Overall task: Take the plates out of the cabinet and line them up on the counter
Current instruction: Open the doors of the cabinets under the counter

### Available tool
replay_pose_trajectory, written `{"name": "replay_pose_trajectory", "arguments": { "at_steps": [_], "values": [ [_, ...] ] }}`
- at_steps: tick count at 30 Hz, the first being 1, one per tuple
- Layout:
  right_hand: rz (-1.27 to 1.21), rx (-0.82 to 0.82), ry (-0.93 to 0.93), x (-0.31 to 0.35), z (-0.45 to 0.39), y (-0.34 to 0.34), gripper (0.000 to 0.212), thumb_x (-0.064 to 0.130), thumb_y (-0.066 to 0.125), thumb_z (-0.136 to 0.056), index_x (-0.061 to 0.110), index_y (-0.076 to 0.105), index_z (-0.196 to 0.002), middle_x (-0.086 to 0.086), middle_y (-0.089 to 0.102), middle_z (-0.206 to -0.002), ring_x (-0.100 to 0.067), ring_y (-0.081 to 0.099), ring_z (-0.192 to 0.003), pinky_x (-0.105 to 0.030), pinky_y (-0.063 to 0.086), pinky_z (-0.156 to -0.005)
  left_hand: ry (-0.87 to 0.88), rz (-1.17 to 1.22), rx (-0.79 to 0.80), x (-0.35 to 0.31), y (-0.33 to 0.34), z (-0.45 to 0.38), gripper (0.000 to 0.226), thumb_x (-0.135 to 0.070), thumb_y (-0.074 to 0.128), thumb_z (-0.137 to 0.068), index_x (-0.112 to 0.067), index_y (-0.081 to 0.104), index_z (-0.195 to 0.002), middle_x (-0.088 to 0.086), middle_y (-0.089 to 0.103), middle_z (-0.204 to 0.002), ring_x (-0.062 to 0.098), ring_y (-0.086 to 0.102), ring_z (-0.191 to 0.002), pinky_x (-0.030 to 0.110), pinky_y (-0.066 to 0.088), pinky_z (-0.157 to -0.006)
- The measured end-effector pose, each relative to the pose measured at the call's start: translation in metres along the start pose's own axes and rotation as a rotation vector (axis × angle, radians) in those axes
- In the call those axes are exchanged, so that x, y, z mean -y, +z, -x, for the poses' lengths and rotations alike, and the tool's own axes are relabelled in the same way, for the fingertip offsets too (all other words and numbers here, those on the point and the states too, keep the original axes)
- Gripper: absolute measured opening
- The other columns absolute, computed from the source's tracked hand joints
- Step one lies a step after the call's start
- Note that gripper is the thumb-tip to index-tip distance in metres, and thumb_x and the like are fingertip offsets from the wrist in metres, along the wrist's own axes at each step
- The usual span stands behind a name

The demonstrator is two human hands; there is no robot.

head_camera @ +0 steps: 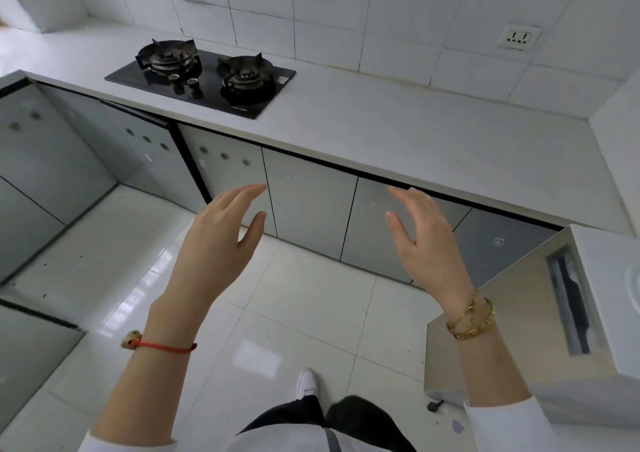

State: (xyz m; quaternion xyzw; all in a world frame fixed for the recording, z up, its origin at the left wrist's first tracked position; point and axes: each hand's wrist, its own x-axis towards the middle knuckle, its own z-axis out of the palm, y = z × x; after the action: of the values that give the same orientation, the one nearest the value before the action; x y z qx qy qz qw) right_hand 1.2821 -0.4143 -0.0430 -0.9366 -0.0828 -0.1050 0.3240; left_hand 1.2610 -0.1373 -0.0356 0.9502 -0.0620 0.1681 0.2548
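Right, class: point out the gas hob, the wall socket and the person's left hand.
gas hob (pixel 204 83), head view, black glass between the burners.
wall socket (pixel 518 37), head view, middle of the faceplate.
left hand (pixel 218 233), head view, back of the hand.

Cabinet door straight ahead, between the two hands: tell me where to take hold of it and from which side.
No handle shows on the cabinet door. Hook fingertips of the left hand over its top edge, under the counter overhang, coming from the front; the dark gap there looks like the only finger space. Which side it hinges on cannot be told.

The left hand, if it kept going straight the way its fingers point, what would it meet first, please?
Probably the closed cabinet door below the counter; the left hand is open and empty, though depth is unclear.
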Motion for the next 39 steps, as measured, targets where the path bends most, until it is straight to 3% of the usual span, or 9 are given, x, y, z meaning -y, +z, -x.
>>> {"name": "replay_pose_trajectory", "arguments": {
  "at_steps": [11, 17, 22, 26, 31, 34, 39],
  "values": [
    [0.006, 0.027, 0.076, -0.037, -0.091, 0.017, 0.040, 0.029, 0.042, -0.100, 0.019, 0.044, -0.139, 0.001, 0.047, -0.141, -0.014, 0.034, -0.137, -0.040, 0.028, -0.115, 0.037, 0.013, 0.082, 0.020, 0.041, -0.115, 0.039, -0.024, 0.051, -0.098, -0.018, 0.051, -0.136, -0.002, 0.059, -0.133, 0.018, 0.058, -0.116, 0.032, 0.046, -0.097],
    [0.012, 0.049, 0.079, -0.067, -0.138, 0.023, 0.040, 0.031, 0.041, -0.100, 0.020, 0.044, -0.138, 0.003, 0.047, -0.141, -0.010, 0.031, -0.137, -0.020, 0.018, -0.113, 0.022, 0.016, 0.088, 0.017, 0.070, -0.160, 0.039, -0.025, 0.050, -0.098, -0.020, 0.051, -0.137, -0.003, 0.057, -0.134, 0.022, 0.061, -0.103, 0.035, 0.051, -0.089],
    [-0.013, 0.065, 0.079, -0.092, -0.179, 0.022, 0.040, 0.031, 0.041, -0.100, 0.020, 0.044, -0.138, 0.003, 0.046, -0.142, -0.012, 0.030, -0.139, -0.030, 0.023, -0.116, -0.010, 0.014, 0.082, 0.013, 0.098, -0.192, 0.039, -0.026, 0.050, -0.098, -0.022, 0.051, -0.137, -0.004, 0.057, -0.134, 0.028, 0.062, -0.086, 0.027, 0.045, -0.084],
    [-0.009, 0.083, 0.079, -0.108, -0.198, 0.025, 0.040, 0.030, 0.042, -0.100, 0.020, 0.044, -0.139, 0.002, 0.046, -0.142, -0.014, 0.031, -0.139, -0.031, 0.024, -0.116, -0.033, 0.025, 0.088, 0.013, 0.118, -0.205, 0.039, -0.026, 0.050, -0.098, -0.023, 0.051, -0.137, -0.003, 0.058, -0.133, 0.015, 0.053, -0.082, 0.026, 0.043, -0.086],
    [-0.010, 0.067, 0.084, -0.132, -0.210, 0.039, 0.040, 0.029, 0.041, -0.100, 0.020, 0.044, -0.139, 0.002, 0.046, -0.142, -0.013, 0.030, -0.139, -0.027, 0.023, -0.115, -0.046, 0.025, 0.105, 0.021, 0.146, -0.214, 0.039, -0.028, 0.049, -0.098, -0.025, 0.050, -0.137, -0.007, 0.058, -0.131, 0.013, 0.054, -0.113, 0.021, 0.038, -0.089],
    [0.001, 0.059, 0.077, -0.150, -0.212, 0.058, 0.040, 0.030, 0.041, -0.100, 0.019, 0.044, -0.139, 0.001, 0.046, -0.142, -0.014, 0.031, -0.139, -0.029, 0.023, -0.116, -0.044, 0.026, 0.110, 0.032, 0.171, -0.217, 0.038, -0.028, 0.049, -0.098, -0.025, 0.051, -0.136, -0.007, 0.057, -0.132, 0.014, 0.058, -0.107, 0.022, 0.040, -0.083],
    [0.025, 0.024, 0.052, -0.188, -0.208, 0.108, 0.040, 0.030, 0.040, -0.100, 0.018, 0.044, -0.138, -0.001, 0.047, -0.141, -0.015, 0.032, -0.138, -0.030, 0.023, -0.117, -0.007, 0.049, 0.127, 0.064, 0.227, -0.209, 0.038, -0.027, 0.048, -0.099, -0.021, 0.051, -0.136, -0.003, 0.059, -0.131, 0.018, 0.059, -0.111, 0.029, 0.049, -0.089]
  ]
}}
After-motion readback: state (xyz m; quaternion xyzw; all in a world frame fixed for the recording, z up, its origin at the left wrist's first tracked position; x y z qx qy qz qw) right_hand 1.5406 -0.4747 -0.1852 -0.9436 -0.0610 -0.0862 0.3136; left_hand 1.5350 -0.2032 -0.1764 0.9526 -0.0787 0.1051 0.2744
